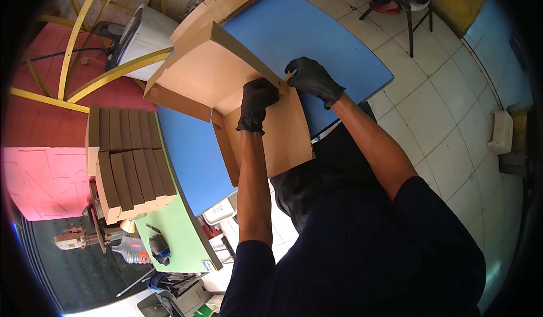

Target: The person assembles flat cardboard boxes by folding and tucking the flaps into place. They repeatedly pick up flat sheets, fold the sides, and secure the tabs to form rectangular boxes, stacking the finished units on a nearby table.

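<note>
A brown cardboard box (pixel 192 71) stands part-folded on the blue table (pixel 322 28), its lid panel raised and its side walls upright. My left hand (pixel 259 103), in a black glove, reaches inside it, with curled fingers at the wall by the right-hand corner. From outside that same corner, my right hand (pixel 314 80), gloved in black too, pinches the edge of the cardboard. The left fingertips are partly hidden behind the glove and the wall. Behind the box lie further flat cardboard pieces (pixel 226 0).
Stacked folded boxes (pixel 130 161) stand at the left, by a green table (pixel 184 226) holding a dark cloth-like item (pixel 160 248). A clear plastic bottle (pixel 132 250) lies beyond its edge. Yellow metal bars (pixel 121 75) and a white bucket (pixel 144 37) are at the far left.
</note>
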`<state>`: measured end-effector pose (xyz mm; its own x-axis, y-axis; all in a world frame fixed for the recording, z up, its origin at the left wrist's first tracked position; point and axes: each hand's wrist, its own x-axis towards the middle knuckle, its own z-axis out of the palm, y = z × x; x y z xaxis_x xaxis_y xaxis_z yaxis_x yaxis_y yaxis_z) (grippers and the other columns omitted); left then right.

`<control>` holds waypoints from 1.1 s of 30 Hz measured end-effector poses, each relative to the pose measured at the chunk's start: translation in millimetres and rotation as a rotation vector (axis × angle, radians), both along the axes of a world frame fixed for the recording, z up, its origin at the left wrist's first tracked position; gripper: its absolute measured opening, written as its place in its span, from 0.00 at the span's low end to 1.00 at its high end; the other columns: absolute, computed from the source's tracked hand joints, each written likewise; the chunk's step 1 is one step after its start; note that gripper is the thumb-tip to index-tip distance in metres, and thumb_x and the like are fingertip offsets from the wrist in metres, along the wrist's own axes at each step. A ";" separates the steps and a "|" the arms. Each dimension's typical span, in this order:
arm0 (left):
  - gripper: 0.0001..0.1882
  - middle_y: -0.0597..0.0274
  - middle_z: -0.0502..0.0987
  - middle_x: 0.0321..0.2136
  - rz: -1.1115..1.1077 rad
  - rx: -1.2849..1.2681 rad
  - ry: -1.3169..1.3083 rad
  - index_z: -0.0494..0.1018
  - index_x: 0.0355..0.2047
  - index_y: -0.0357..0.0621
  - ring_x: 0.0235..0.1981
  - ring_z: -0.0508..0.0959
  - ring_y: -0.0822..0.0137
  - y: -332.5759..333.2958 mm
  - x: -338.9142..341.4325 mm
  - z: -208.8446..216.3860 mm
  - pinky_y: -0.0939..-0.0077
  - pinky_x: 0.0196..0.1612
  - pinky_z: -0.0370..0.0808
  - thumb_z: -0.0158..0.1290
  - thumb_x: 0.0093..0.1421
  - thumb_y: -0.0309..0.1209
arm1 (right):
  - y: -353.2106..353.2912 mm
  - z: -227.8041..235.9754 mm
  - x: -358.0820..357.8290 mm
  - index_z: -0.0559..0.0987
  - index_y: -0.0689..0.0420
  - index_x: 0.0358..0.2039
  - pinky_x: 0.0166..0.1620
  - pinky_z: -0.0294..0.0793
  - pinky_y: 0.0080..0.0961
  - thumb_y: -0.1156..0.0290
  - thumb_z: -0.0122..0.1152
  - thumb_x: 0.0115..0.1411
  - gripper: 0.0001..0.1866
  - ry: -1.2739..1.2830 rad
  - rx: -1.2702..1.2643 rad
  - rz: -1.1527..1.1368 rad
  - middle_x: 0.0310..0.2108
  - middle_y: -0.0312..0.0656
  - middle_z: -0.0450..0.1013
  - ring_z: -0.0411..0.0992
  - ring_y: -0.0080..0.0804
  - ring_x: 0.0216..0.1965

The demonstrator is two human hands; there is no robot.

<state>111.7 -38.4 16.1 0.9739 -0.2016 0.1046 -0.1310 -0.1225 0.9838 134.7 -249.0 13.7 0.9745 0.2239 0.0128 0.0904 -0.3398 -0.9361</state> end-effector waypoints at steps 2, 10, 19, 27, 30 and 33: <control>0.07 0.64 0.76 0.23 0.103 -0.117 0.223 0.79 0.28 0.32 0.23 0.75 0.73 -3.6 -5.1 5.0 0.79 0.29 0.72 0.58 0.53 0.25 | 1.9 -2.6 1.0 0.83 0.67 0.45 0.31 0.74 0.29 0.73 0.63 0.48 0.22 -0.057 -0.053 -0.024 0.27 0.46 0.79 0.76 0.29 0.26; 0.07 0.65 0.73 0.21 0.058 0.019 0.093 0.78 0.27 0.32 0.22 0.72 0.74 -5.3 -4.3 1.4 0.78 0.27 0.68 0.55 0.52 0.24 | 2.1 -7.0 -2.3 0.82 0.67 0.46 0.33 0.74 0.26 0.74 0.68 0.48 0.22 0.255 0.351 -0.035 0.30 0.46 0.78 0.76 0.31 0.29; 0.06 0.67 0.73 0.21 0.140 0.068 0.214 0.78 0.28 0.33 0.21 0.69 0.75 -10.0 -3.1 -1.9 0.78 0.26 0.66 0.53 0.52 0.23 | -3.0 6.9 -2.5 0.77 0.71 0.51 0.24 0.65 0.20 0.75 0.67 0.52 0.25 0.330 0.388 0.023 0.25 0.40 0.73 0.68 0.21 0.20; 0.10 0.67 0.74 0.24 0.169 -0.059 0.237 0.80 0.34 0.30 0.25 0.70 0.76 -17.4 -16.2 12.4 0.80 0.30 0.67 0.55 0.57 0.26 | 5.0 -2.1 -1.7 0.76 0.69 0.57 0.28 0.71 0.21 0.72 0.67 0.51 0.31 0.150 0.252 -0.079 0.32 0.49 0.80 0.73 0.25 0.25; 0.11 0.68 0.74 0.25 0.126 -0.054 0.203 0.81 0.35 0.30 0.25 0.70 0.76 -19.7 -15.9 11.0 0.80 0.30 0.67 0.56 0.58 0.27 | 6.0 2.9 -4.1 0.76 0.69 0.57 0.33 0.74 0.22 0.72 0.67 0.51 0.31 0.205 0.274 -0.072 0.34 0.51 0.80 0.76 0.28 0.30; 0.11 0.68 0.74 0.26 0.067 -0.029 0.167 0.81 0.36 0.30 0.26 0.70 0.76 -19.3 -14.8 9.6 0.80 0.31 0.68 0.56 0.59 0.28 | 3.5 8.8 -4.4 0.76 0.71 0.56 0.38 0.76 0.25 0.71 0.69 0.51 0.31 0.286 0.222 -0.069 0.37 0.53 0.80 0.77 0.33 0.35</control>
